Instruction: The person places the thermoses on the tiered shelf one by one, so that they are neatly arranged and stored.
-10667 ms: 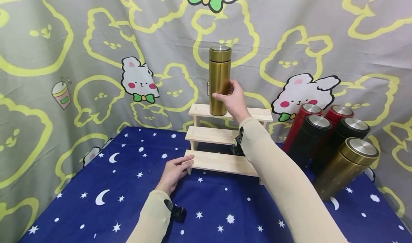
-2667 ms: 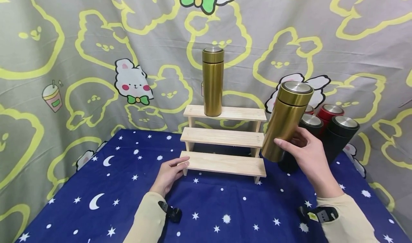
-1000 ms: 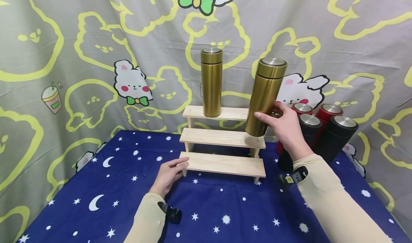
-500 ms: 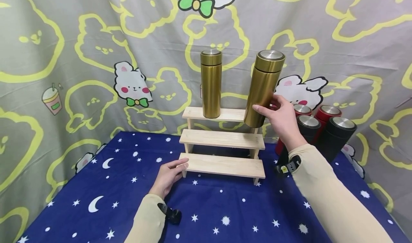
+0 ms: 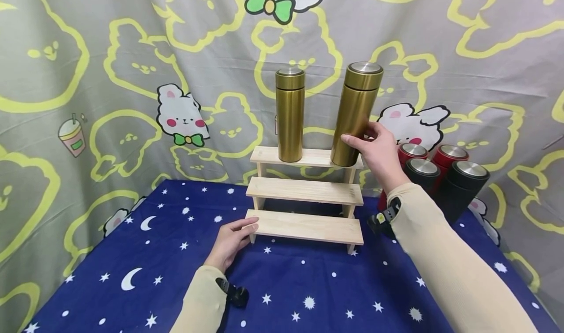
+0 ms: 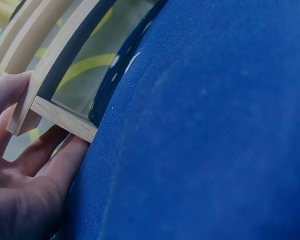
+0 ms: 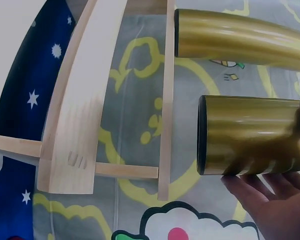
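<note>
My right hand (image 5: 379, 149) grips a gold thermos (image 5: 356, 112) low on its body, thumb in front and fingers behind. It leans slightly, over the right end of the top step of a three-step wooden stand (image 5: 304, 192). In the right wrist view a gap shows between the base of the held thermos (image 7: 255, 132) and the step edge (image 7: 166, 100). A second gold thermos (image 5: 290, 117) stands upright left of centre on that top step. At the bottom step's left end, my left hand (image 5: 229, 240) holds the board and leg, as the left wrist view shows.
To the right, beside my right forearm, several thermoses stand grouped on the table: black ones (image 5: 460, 188) in front, red ones (image 5: 449, 155) behind. A dark blue star-patterned cloth (image 5: 176, 274) covers the table. A grey cartoon-print curtain (image 5: 238, 59) hangs behind the stand.
The second gold thermos has been lifted from the group at the right and carried left and up over the top step. The first was released there earlier. My left hand stays put.
</note>
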